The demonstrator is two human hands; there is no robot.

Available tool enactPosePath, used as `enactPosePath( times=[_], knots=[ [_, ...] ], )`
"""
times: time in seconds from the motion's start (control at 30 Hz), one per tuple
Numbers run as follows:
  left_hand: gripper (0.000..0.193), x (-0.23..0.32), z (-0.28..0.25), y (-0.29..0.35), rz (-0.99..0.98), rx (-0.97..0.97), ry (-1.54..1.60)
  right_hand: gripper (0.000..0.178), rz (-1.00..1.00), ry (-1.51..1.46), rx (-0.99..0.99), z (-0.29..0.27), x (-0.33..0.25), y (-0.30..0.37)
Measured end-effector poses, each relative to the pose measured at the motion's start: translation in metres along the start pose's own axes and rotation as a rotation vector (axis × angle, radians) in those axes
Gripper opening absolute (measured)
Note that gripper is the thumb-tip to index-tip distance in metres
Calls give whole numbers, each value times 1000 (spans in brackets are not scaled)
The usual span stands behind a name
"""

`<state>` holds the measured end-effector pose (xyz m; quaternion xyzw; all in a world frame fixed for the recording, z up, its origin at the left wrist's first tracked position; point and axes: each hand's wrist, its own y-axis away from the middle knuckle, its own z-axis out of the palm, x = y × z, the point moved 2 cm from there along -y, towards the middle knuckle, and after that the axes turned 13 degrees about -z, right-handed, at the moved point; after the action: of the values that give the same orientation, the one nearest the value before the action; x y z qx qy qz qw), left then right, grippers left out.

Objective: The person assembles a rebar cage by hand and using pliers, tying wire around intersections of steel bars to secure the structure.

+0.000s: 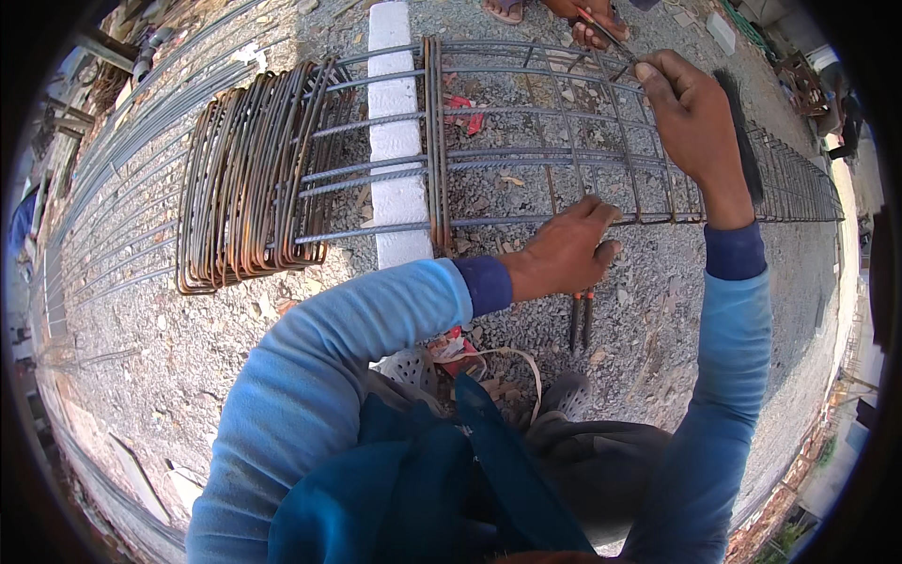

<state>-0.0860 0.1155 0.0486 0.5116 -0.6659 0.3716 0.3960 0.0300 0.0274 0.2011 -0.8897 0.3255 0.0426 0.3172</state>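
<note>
The rebar cage [436, 141] lies across the gravel [658, 315], over a white foam block [393, 141]; my left hand [566, 248] bends over its near edge, thumb apart, though I cannot tell whether it grips; my right hand [693, 124] narrows at the far edge, its hold unclear; best, I judge, to steady both edges evenly, fingertips clear of a co-worker's tool [601, 26].

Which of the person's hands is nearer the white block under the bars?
Left. The left hand is right of the white block; the right hand is farther right and farther forward.
</note>
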Motion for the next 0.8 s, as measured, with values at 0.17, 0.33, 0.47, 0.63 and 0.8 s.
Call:
enactPosePath(
  times=[0.17, 0.33, 0.47, 0.63, 0.8],
  knots=[
    [30, -50, -124, -11, -168, 361, -678, 29, 94, -163, 14, 14, 45, -8],
    [31, -62, -154, 6, -524, 272, -926, 25, 90, -720, 281, 19, 50, -31],
    [28, -64, -145, -13, -528, 212, -987, 25, 193, -691, 293, -12, 58, -15],
    [25, -74, -141, -36, -555, 261, -859, 26, 355, -556, 246, -48, 53, 17],
    [29, -72, -152, -46, -506, 285, -974, 25, 311, -461, -158, 8, 44, 58]
  ],
)
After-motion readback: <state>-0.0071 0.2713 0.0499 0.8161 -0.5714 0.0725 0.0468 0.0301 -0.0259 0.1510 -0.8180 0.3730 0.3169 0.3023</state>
